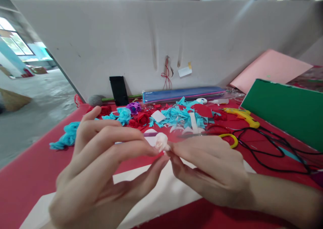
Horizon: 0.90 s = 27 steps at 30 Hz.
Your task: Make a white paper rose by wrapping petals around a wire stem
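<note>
Both hands meet over the red table (30,168), pinching a small white paper flower (161,142) between their fingertips. My left hand (101,168) comes in from the lower left, thumb and forefinger closed on the flower, the other fingers raised. My right hand (209,168) comes from the right, its fingertips pressed on the flower's base. A white sheet of paper (174,192) lies under the hands.
Behind the hands lie turquoise paper scraps (181,116), red, blue and purple paper roses (133,114), yellow-handled scissors (230,138), a yellow glue gun (242,116) with black cable, a wrapped roll of blue paper (184,94), green (285,111) and pink boards. A grey partition stands behind.
</note>
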Tool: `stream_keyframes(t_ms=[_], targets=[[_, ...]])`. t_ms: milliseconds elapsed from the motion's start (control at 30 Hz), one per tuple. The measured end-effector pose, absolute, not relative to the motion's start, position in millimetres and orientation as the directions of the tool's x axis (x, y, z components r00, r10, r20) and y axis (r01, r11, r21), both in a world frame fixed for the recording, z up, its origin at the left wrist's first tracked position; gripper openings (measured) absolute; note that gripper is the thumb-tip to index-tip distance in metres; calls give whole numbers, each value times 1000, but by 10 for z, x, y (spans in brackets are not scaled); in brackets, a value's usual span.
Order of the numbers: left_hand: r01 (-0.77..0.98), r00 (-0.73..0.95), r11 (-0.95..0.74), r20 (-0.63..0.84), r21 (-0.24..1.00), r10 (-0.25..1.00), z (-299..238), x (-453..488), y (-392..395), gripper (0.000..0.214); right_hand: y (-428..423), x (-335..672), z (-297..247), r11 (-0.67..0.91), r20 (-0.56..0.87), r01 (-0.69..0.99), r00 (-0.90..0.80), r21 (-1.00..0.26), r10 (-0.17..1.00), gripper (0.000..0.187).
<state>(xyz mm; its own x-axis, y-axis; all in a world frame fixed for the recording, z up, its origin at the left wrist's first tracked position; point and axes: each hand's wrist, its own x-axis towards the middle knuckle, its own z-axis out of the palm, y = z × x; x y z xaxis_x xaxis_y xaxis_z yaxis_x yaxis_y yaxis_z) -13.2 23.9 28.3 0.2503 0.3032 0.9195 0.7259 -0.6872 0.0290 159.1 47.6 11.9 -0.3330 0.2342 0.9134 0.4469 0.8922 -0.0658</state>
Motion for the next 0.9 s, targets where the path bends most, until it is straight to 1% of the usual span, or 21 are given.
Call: stream_keyframes(t_ms=[133,267,367,433,500,600,733,833,900], targets=[[725,214,-680,905,106,368,298,-89,229,17,495,1633,163,909,881,416,-436,15,185,9],[722,203,-682,907,116,369,299,-54,203,15,530,1664,168,928,845,362,-521,91,120,6],[717,197,-685,906,127,375,291,-54,183,13,547,1668,161,918,848,371,-523,141,82,5],[713,202,-690,906,125,373,284,-63,179,12,545,1671,165,911,850,384,-520,153,76,4],[721,216,-684,902,111,374,278,-77,186,10,535,1675,177,908,849,391,-521,147,87,4],[744,222,-664,914,65,339,275,-98,210,12,523,1677,195,905,872,403,-482,136,83,4],[762,198,-643,916,80,349,281,-114,238,14,520,1665,203,887,902,439,-426,143,66,6],[760,208,-644,906,88,370,273,-131,238,11,516,1660,195,880,904,449,-423,157,55,7],[762,226,-645,904,69,364,264,-138,225,10,512,1663,188,881,899,445,-434,159,56,6]])
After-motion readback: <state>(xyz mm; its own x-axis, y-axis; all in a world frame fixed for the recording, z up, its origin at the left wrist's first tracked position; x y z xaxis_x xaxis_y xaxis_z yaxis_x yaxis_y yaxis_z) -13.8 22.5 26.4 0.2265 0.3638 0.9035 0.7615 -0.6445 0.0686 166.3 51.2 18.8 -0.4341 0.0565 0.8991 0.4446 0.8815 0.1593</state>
